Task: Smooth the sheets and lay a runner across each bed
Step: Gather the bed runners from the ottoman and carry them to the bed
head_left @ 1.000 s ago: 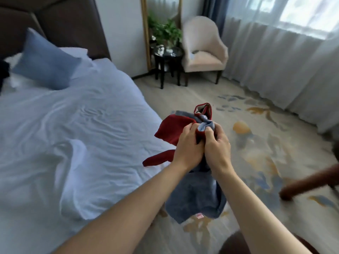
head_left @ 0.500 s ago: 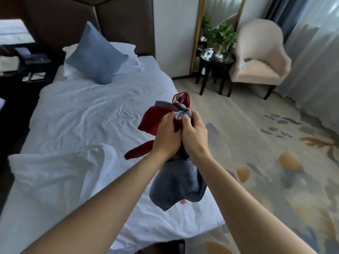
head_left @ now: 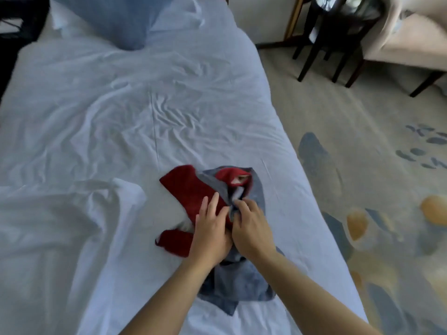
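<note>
Two hands on bunched runner [head_left: 193,189], red/blue-grey, lying on wrinkled white sheet [head_left: 121,117] near bed's right edge. Left hand [head_left: 211,228]: fingers straight, flat on red part. Right hand [head_left: 251,226]: fingers curled, pinching blue-grey fold. Side chair legs [head_left: 314,56] far right.

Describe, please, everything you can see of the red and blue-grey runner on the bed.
The runner is a soft, towel-like cloth, dark red on one face and blue-grey on the other. It lies bunched and folded on the white sheet near the bed's right edge, not yet spread out. The left hand rests on its red part with fingers straight; the right hand pinches a blue-grey fold.
</note>
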